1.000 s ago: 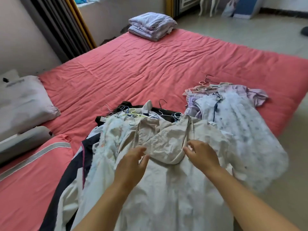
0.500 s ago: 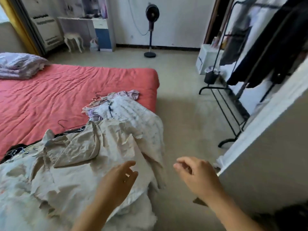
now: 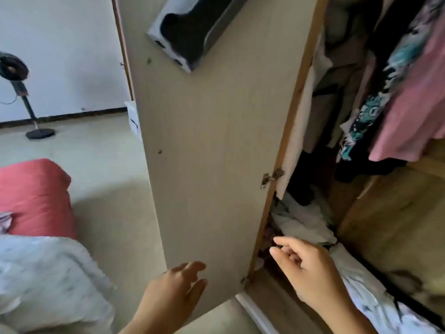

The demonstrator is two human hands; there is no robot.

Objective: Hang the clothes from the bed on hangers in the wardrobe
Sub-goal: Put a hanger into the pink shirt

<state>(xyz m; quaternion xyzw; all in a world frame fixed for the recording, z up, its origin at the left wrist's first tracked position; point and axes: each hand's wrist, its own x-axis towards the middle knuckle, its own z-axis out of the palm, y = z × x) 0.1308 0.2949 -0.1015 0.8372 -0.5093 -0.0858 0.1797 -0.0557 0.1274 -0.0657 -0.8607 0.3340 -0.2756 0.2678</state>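
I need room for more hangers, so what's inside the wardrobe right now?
Inside the wardrobe, a pink garment and a black-and-teal patterned garment hang among darker clothes; white crumpled clothes lie below. The open door hides whatever is further left.

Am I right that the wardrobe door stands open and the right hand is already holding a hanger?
Not quite: in the head view the wardrobe door does stand open, but the right hand holds nothing; its fingers are loosely curled and bare.

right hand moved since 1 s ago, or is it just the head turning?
Yes. The right hand was on the cream garment on the bed; now it reaches empty toward the wardrobe interior, just past the open door, with the bed far left.
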